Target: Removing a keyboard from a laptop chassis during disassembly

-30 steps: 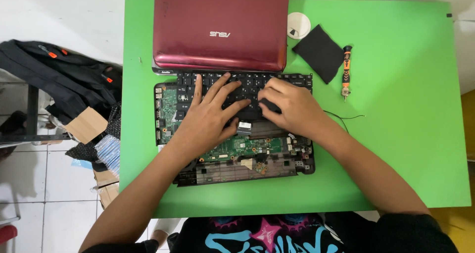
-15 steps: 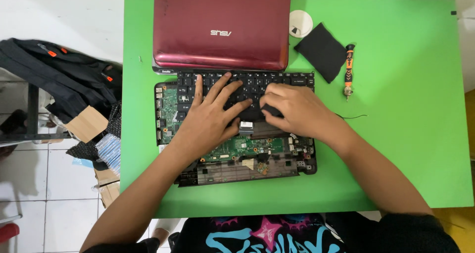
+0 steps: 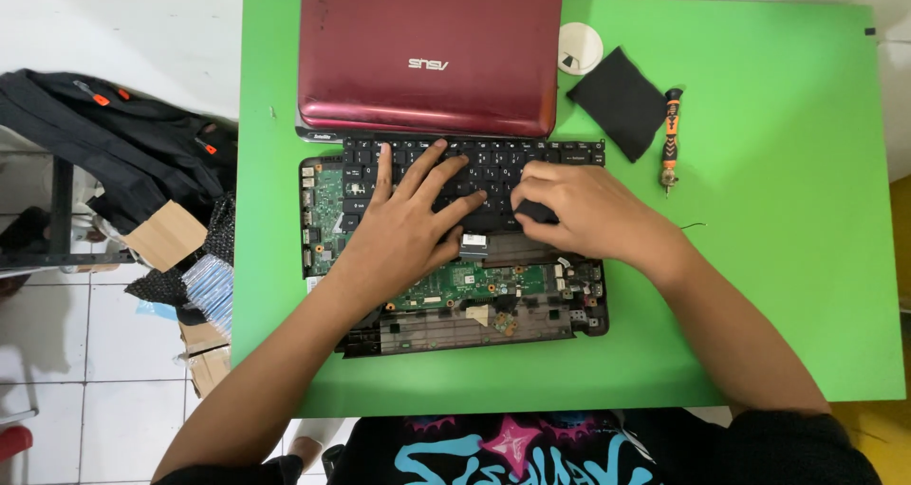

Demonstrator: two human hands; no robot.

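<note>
Two hands of mine rest on the black keyboard [image 3: 474, 177], which lies loose over the far part of an opened laptop base [image 3: 455, 286] on the green table [image 3: 788, 257]. My left hand [image 3: 403, 229] lies flat with fingers spread across the keys. My right hand [image 3: 579, 210] is curled, fingers pressed down on the keyboard's right half; whether it pinches anything I cannot tell. Near my wrists the bare green circuit board [image 3: 484, 281] shows. Beyond the keyboard sits the red laptop lid [image 3: 427, 53]. Far right lie a black cloth [image 3: 619, 101], a white disc [image 3: 580, 46] and an orange-black screwdriver [image 3: 671, 136].
</note>
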